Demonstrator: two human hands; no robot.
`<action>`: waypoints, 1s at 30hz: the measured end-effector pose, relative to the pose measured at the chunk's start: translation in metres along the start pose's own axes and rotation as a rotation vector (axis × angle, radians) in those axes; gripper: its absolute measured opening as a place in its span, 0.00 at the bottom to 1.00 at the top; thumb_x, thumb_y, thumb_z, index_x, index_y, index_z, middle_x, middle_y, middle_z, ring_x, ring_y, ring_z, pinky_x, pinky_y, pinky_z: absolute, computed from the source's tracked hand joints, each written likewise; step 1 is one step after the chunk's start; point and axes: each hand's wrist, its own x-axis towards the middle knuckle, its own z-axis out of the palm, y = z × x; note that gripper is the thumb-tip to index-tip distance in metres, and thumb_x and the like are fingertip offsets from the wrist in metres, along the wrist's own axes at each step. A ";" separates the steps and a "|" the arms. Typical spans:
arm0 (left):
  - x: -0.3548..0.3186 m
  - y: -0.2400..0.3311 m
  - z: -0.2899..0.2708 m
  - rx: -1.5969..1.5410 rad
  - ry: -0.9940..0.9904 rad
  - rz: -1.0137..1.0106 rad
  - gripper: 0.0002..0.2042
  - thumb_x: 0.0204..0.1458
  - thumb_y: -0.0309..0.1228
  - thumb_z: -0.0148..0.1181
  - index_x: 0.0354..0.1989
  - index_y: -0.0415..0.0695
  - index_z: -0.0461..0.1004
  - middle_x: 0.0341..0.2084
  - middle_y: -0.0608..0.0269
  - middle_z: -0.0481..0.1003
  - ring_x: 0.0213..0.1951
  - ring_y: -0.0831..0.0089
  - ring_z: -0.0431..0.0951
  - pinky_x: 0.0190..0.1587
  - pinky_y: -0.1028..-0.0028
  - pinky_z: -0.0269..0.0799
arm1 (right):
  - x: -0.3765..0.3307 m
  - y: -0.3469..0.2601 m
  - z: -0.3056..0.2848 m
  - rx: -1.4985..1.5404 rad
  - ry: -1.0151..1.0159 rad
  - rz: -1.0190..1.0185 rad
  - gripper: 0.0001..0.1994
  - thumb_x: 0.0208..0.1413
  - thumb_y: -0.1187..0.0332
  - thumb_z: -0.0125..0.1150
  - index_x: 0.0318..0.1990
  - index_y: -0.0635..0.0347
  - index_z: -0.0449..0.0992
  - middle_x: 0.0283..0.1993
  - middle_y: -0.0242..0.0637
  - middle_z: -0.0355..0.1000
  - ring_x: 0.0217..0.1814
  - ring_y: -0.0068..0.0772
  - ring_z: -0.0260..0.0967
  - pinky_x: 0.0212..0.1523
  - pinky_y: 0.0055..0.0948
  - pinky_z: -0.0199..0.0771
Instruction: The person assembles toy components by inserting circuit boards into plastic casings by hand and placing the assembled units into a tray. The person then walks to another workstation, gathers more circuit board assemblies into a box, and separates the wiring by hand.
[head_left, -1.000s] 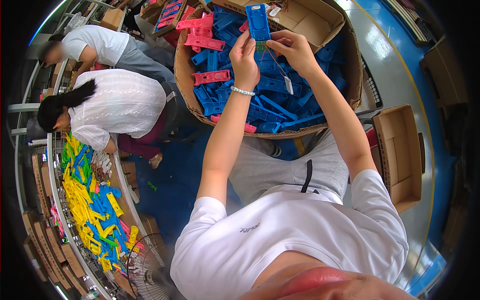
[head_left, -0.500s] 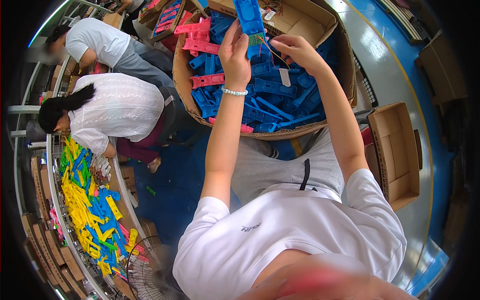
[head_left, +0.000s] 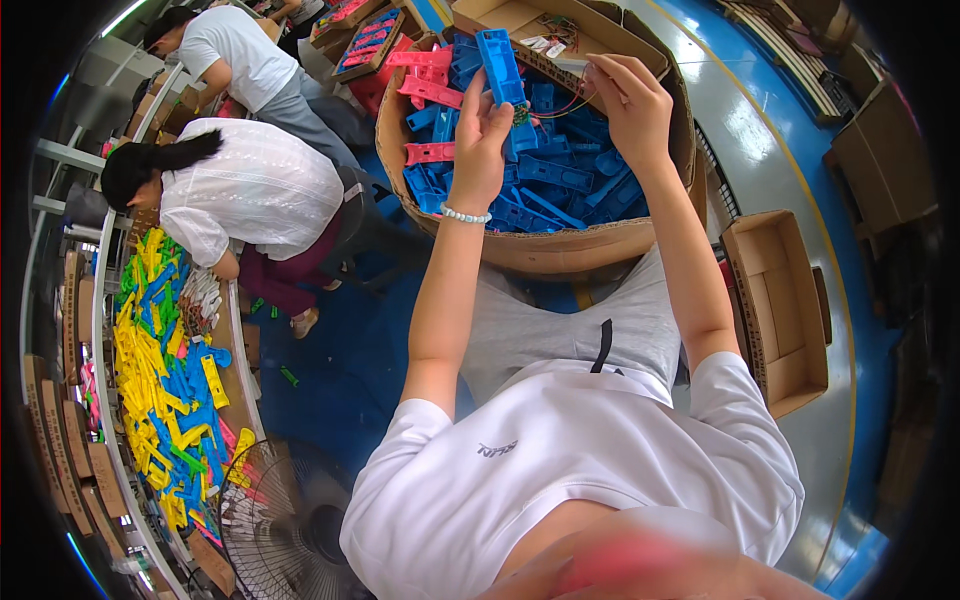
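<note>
My left hand (head_left: 484,145) is closed around a long blue plastic casing (head_left: 500,68), held upright above a big cardboard box (head_left: 560,250). At the casing's lower end, beside my left thumb, sits a small green circuit board (head_left: 522,113). Thin coloured wires (head_left: 562,108) run from the board toward my right hand (head_left: 635,108). The fingers of that hand pinch a flat white piece (head_left: 572,66), right of the casing. Below both hands, the box holds many loose blue casings (head_left: 555,175) and some pink casings (head_left: 430,92).
An open carton (head_left: 540,15) with wired parts rests on the box's far side. Another carton (head_left: 780,310) stands at right. Two people work along a bench at left, heaped with yellow, blue and green pieces (head_left: 150,380). A fan (head_left: 290,515) stands at lower left.
My right hand has moved up and right, and the white piece that hung on the wires is now at its fingertips. My left hand keeps the casing, which has tilted and lowered slightly.
</note>
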 end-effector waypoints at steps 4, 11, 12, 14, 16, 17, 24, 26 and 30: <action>-0.036 0.006 0.017 -0.263 -0.076 -0.217 0.23 0.64 0.29 0.45 0.67 0.40 0.54 0.48 0.48 0.72 0.42 0.57 0.78 0.40 0.62 0.79 | 0.010 -0.039 -0.021 -0.098 0.009 -0.370 0.08 0.51 0.78 0.64 0.40 0.63 0.79 0.37 0.39 0.75 0.35 0.36 0.77 0.36 0.26 0.78; -0.078 0.005 0.053 -0.182 0.008 -0.269 0.21 0.66 0.33 0.42 0.66 0.41 0.57 0.42 0.47 0.75 0.28 0.64 0.78 0.25 0.68 0.76 | -0.004 -0.045 -0.030 -0.131 -0.213 -0.443 0.13 0.43 0.79 0.65 0.40 0.62 0.80 0.35 0.36 0.73 0.34 0.37 0.74 0.34 0.30 0.76; -0.082 0.001 0.055 -0.173 -0.011 -0.303 0.21 0.66 0.33 0.42 0.66 0.41 0.58 0.42 0.47 0.75 0.27 0.64 0.78 0.24 0.68 0.76 | -0.005 -0.046 -0.029 -0.148 -0.229 -0.415 0.13 0.43 0.79 0.65 0.40 0.61 0.80 0.34 0.36 0.73 0.33 0.36 0.74 0.33 0.30 0.76; -0.089 -0.004 0.058 -0.190 0.014 -0.295 0.20 0.66 0.33 0.43 0.64 0.39 0.59 0.42 0.47 0.75 0.26 0.64 0.77 0.23 0.69 0.75 | -0.006 -0.046 -0.027 -0.104 -0.233 -0.351 0.11 0.44 0.79 0.66 0.38 0.61 0.81 0.33 0.35 0.73 0.31 0.33 0.73 0.32 0.28 0.74; -0.095 -0.003 0.060 -0.305 0.040 -0.282 0.20 0.66 0.33 0.43 0.63 0.38 0.60 0.42 0.46 0.74 0.27 0.63 0.77 0.23 0.69 0.75 | -0.008 -0.051 -0.030 0.052 -0.270 -0.035 0.08 0.45 0.77 0.67 0.35 0.61 0.83 0.32 0.35 0.73 0.31 0.30 0.71 0.31 0.24 0.72; -0.098 -0.005 0.061 -0.306 0.040 -0.283 0.20 0.66 0.33 0.43 0.63 0.38 0.60 0.42 0.46 0.74 0.27 0.63 0.77 0.23 0.69 0.75 | -0.010 -0.054 -0.029 0.050 -0.271 -0.034 0.08 0.45 0.77 0.67 0.35 0.61 0.83 0.32 0.35 0.73 0.31 0.30 0.71 0.31 0.24 0.72; -0.106 -0.018 0.072 -0.472 0.040 -0.257 0.20 0.67 0.36 0.41 0.63 0.38 0.60 0.45 0.45 0.73 0.26 0.62 0.77 0.22 0.68 0.75 | -0.025 -0.046 -0.033 0.261 -0.358 0.482 0.07 0.52 0.76 0.66 0.39 0.64 0.83 0.35 0.29 0.72 0.39 0.19 0.69 0.40 0.20 0.68; -0.104 -0.020 0.078 -0.470 0.040 -0.260 0.20 0.67 0.37 0.41 0.63 0.38 0.60 0.45 0.45 0.73 0.26 0.61 0.77 0.22 0.68 0.75 | -0.034 -0.032 -0.031 0.428 -0.388 0.393 0.07 0.55 0.74 0.64 0.40 0.62 0.83 0.42 0.33 0.72 0.45 0.23 0.70 0.48 0.22 0.70; -0.102 -0.011 0.082 -0.553 0.028 -0.235 0.21 0.67 0.39 0.39 0.62 0.38 0.59 0.46 0.43 0.72 0.24 0.60 0.77 0.23 0.68 0.75 | -0.037 -0.025 -0.036 0.685 -0.259 0.490 0.15 0.56 0.77 0.59 0.51 0.62 0.78 0.52 0.38 0.73 0.53 0.27 0.71 0.55 0.27 0.70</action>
